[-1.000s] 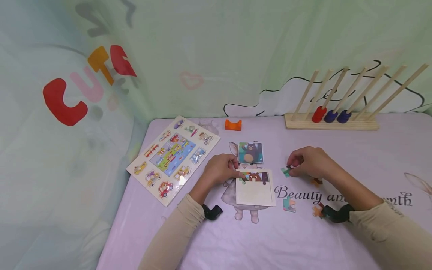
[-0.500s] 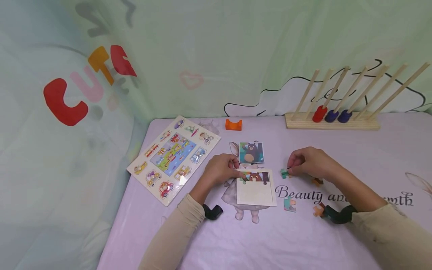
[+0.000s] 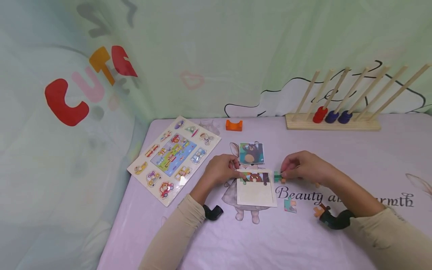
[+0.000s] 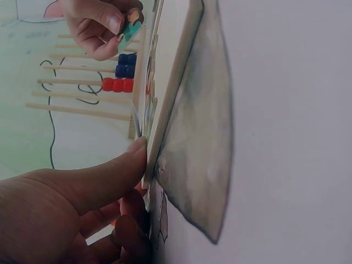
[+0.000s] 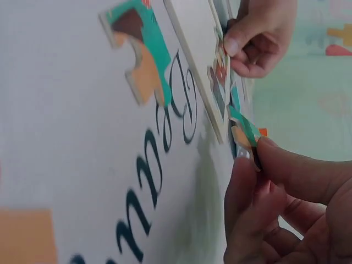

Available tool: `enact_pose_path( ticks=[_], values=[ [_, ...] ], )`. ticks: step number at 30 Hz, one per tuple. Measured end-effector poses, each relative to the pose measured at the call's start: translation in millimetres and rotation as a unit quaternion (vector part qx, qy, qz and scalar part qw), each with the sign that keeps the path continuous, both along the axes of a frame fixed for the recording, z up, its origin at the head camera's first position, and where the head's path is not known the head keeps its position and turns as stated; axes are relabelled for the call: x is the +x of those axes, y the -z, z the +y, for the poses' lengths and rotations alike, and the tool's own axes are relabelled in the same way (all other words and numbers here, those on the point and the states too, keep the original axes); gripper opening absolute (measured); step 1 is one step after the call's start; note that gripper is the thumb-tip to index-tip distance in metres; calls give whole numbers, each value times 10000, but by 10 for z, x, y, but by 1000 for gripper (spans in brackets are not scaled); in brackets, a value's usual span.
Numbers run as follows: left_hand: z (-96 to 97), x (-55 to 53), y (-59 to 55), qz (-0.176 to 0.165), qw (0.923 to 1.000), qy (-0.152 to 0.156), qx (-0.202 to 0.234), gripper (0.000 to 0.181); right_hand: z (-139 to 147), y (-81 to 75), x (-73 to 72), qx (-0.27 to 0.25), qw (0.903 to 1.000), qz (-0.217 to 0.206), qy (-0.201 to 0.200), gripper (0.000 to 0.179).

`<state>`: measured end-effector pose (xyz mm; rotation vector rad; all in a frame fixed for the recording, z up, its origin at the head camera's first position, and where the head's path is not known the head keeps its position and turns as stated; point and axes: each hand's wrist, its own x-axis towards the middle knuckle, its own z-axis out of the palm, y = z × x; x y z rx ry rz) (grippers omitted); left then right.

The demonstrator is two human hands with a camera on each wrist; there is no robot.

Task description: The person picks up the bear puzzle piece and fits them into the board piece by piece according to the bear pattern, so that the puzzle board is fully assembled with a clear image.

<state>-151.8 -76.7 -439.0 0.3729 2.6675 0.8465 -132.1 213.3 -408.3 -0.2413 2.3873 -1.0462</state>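
Observation:
My left hand (image 3: 221,168) holds the upper left corner of a cream puzzle tray (image 3: 254,195), its thumb (image 4: 129,165) against the edge. Bear-face pieces fill the top strip of the tray; its lower part is bare wood. Between thumb and fingertips my right hand (image 3: 305,167) pinches a teal, orange and dark puzzle piece (image 3: 278,177), just off the tray's right edge. In the right wrist view this piece (image 5: 246,125) is tilted. A square bear picture card (image 3: 251,153) lies right behind the tray. Another teal and orange piece (image 3: 290,205) lies to the tray's right.
Farther right lies an orange and brown piece (image 3: 318,211), beside the right wrist's black strap (image 3: 337,220). A vehicle knob puzzle (image 3: 173,159) lies at the left. An orange block (image 3: 234,125) and a wooden peg rack (image 3: 332,123) with red and blue beads stand at the back.
My right hand has moved left with the pinched puzzle piece, bringing it close to the tray's right edge. The left hand stays at the tray's corner.

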Motion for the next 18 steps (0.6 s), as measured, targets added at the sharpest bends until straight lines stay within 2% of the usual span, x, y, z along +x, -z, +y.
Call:
enact_pose_path(
  ticks=[3, 10, 18],
  values=[
    [0, 2, 1, -23, 10000, -36, 8, 30, -55, 8, 7, -139, 9998, -141, 17, 15],
    [3, 0, 3, -8, 10000, -47, -1, 29, -208, 57, 10, -207, 9996, -34, -213, 13],
    [3, -5, -4, -22, 10000, 6, -49, 29, -384, 82, 46, -575, 9973, -214, -406, 14]
  ],
)
